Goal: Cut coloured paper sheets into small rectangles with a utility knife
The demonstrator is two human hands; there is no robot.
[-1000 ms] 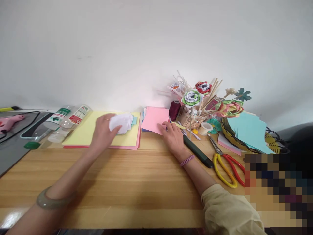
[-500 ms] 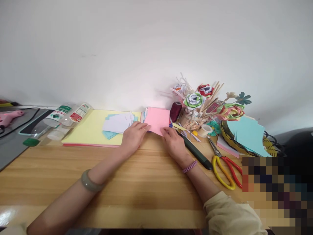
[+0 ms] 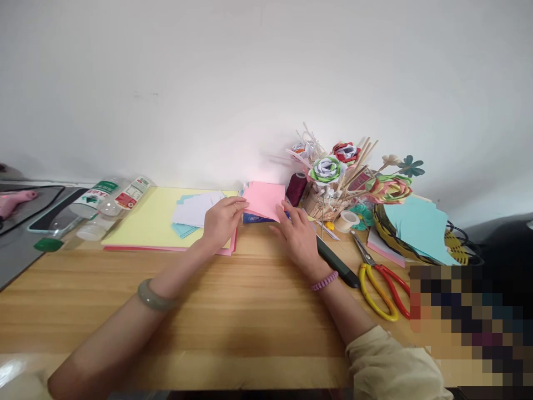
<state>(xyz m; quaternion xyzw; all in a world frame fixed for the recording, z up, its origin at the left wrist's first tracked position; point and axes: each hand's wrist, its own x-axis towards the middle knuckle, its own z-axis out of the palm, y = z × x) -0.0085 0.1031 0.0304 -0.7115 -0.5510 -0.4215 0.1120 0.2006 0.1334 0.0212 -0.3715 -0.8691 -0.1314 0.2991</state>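
Square pink paper (image 3: 265,195), at least two sheets slightly out of line, is over a blue box (image 3: 258,219) near the wall. My left hand (image 3: 222,222) pinches the left edge of the pink paper between thumb and fingers. At the right edge, the fingertips of my right hand (image 3: 298,240) touch the paper, with the thumb apart from them and lower down. Left of my left hand, white paper pieces (image 3: 194,210) and teal ones (image 3: 183,230) lie on large yellow sheets (image 3: 144,222).
Clear plastic bottles (image 3: 109,205) and a phone (image 3: 56,214) are at left. To the right are a maroon thread spool (image 3: 296,189), paper flowers (image 3: 328,169) in a holder, a dark green cutter (image 3: 339,264), red-and-yellow scissors (image 3: 377,278) and a basket (image 3: 383,233) with teal paper (image 3: 420,228).
The pink paper has shifted slightly back, and more of the blue box shows below it. My right thumb has come away from the paper's lower corner. The view has moved slightly.
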